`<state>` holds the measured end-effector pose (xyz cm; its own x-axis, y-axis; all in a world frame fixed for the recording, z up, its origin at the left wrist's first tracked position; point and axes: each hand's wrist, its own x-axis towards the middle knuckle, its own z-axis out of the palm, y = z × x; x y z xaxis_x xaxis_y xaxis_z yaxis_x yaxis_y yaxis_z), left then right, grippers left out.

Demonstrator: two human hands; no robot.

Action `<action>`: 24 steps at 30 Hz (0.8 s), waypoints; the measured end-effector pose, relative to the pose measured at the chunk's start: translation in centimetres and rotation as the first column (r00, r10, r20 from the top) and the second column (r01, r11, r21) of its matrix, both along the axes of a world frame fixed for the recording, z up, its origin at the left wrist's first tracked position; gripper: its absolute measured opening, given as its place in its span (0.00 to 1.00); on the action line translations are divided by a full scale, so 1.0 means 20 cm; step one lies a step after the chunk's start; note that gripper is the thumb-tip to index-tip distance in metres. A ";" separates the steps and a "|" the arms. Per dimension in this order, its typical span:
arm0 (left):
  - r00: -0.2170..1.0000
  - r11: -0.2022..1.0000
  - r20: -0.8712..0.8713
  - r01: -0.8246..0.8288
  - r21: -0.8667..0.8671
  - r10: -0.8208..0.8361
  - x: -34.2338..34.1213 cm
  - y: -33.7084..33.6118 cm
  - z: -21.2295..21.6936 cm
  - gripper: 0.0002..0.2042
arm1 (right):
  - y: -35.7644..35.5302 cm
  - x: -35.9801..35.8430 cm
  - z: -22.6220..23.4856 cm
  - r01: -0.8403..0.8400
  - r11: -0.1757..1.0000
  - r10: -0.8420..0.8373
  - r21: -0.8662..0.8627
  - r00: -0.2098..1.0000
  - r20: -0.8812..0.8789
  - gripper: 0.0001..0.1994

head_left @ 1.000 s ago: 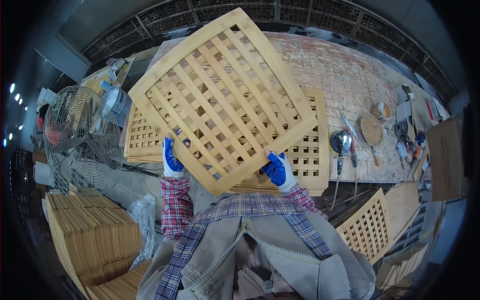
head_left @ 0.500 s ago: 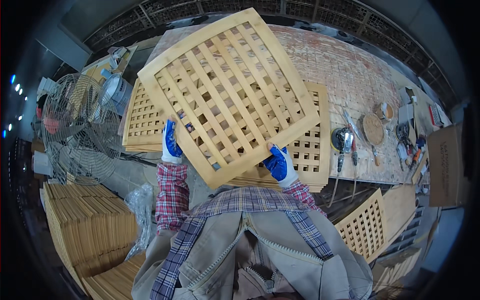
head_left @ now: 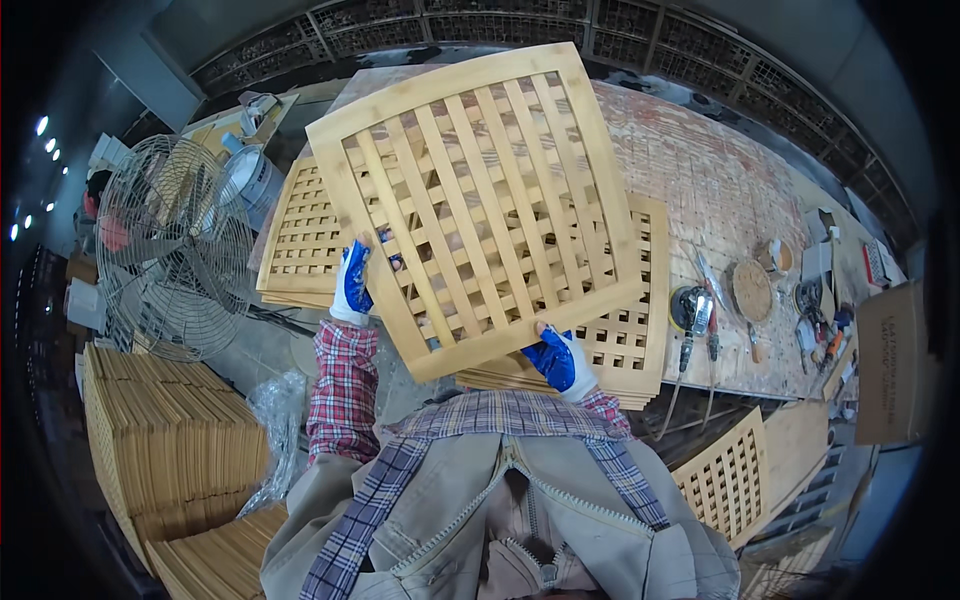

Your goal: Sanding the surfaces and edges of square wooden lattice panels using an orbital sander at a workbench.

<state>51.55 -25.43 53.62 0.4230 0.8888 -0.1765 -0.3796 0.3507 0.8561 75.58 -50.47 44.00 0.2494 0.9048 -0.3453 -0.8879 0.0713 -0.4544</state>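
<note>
A square wooden lattice panel [head_left: 480, 210] is held up in front of me, tilted, over the workbench. My left hand [head_left: 354, 283], in a blue-and-white glove, grips its left edge. At the lower edge, nearer the right corner, my right hand [head_left: 556, 362] holds on in a matching glove, thumb on the front; its other fingers are partly hidden behind the frame. Behind the held panel, to the left, lies a pile of similar panels [head_left: 300, 240]. Another pile [head_left: 645, 345] sits under it to the right, partly covered.
A wire-caged fan [head_left: 175, 250] stands left, beside a bucket [head_left: 255, 182]. Tall stacked panels [head_left: 180, 430] rise at lower left, near clear plastic wrap [head_left: 285, 430]. A corded sander [head_left: 690, 312] and round brown block [head_left: 750, 287] lie on the bench [head_left: 690, 165]. A cardboard box [head_left: 888, 365] is far right.
The held panel has turned slightly clockwise, its upper corners shifting right and down. Both hands keep their grip. The whole view has shifted a little.
</note>
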 end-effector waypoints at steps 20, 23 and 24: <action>0.997 0.994 -0.048 -0.059 0.095 0.064 -0.17 -0.08 0.01 0.24 | 0.00 -0.01 0.03 -0.225 0.967 0.239 -0.121 0.964 0.117 0.14; 0.996 0.993 -0.067 -0.049 0.109 0.057 -0.17 -0.10 0.02 0.23 | 0.00 -0.02 0.02 -0.226 0.967 0.243 -0.119 0.958 0.152 0.14; 0.996 0.993 -0.070 -0.046 0.107 0.054 -0.17 -0.10 0.01 0.23 | 0.00 -0.02 0.00 -0.224 0.967 0.241 -0.121 0.959 0.149 0.14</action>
<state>48.07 -27.39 53.85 0.3669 0.9238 -0.1097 -0.3301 0.2395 0.9131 75.28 -50.39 44.08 0.0963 0.9067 -0.4107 -0.7888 -0.1822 -0.5871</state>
